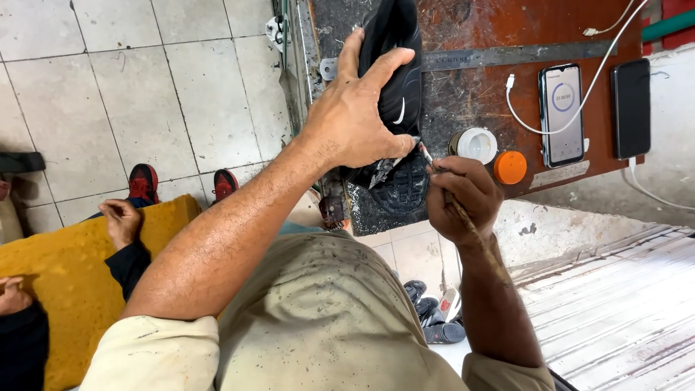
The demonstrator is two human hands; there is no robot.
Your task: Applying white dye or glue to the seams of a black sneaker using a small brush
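The black shoe (pixel 394 87) rests on the bench (pixel 492 29), sole toward the person. The left hand (pixel 355 119) is closed around its side. The right hand (pixel 460 199) grips a thin brush (pixel 428 159), tip at the sole edge. A white-lidded jar (pixel 476 145) and orange lid (pixel 510 167) sit just beside.

Layout, head view. A shoe (pixel 394 94) lies on the workbench (pixel 492 29), at its left end. The left hand (pixel 355 116) grips the shoe from the left; the right hand (pixel 463 199), just right of the sole, holds a thin tool (pixel 434 170) whose tip touches the shoe. Right of the shoe on the bench: 2 lidded jars (pixel 478 145), side by side, then 2 phones (pixel 561 112). A metal ruler (pixel 507 54) lies behind them. Another person's hand (pixel 121 221) rests on a cushion (pixel 65 268) at far left.
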